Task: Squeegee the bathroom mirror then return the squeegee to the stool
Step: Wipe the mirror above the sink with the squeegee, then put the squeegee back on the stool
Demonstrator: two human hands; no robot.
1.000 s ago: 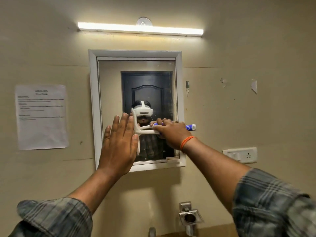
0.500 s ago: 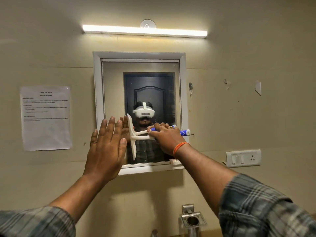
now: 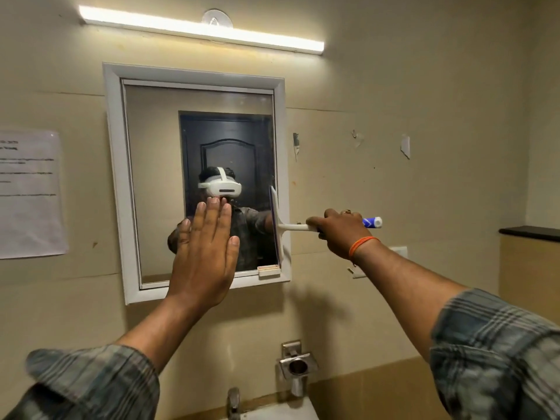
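A white-framed mirror (image 3: 157, 165) hangs on the beige wall. My right hand (image 3: 339, 233) grips the white and blue handle of a squeegee (image 3: 292, 227). Its upright blade lies against the glass at the mirror's right edge, in the lower half. My left hand (image 3: 204, 253) is held flat with straight fingers in front of the mirror's lower middle; whether it touches the glass cannot be told. The stool is out of sight.
A tube light (image 3: 200, 28) glows above the mirror. A paper notice (image 3: 28, 195) hangs on the left. Below are a steel holder (image 3: 297, 366), a tap (image 3: 233, 401) and a basin edge (image 3: 281, 412). A dark ledge (image 3: 528, 231) juts out at the right.
My right hand has drawn the squeegee rightward across the glass, from the mirror's middle to its right edge. My left hand has shifted right, from the left frame to the lower middle.
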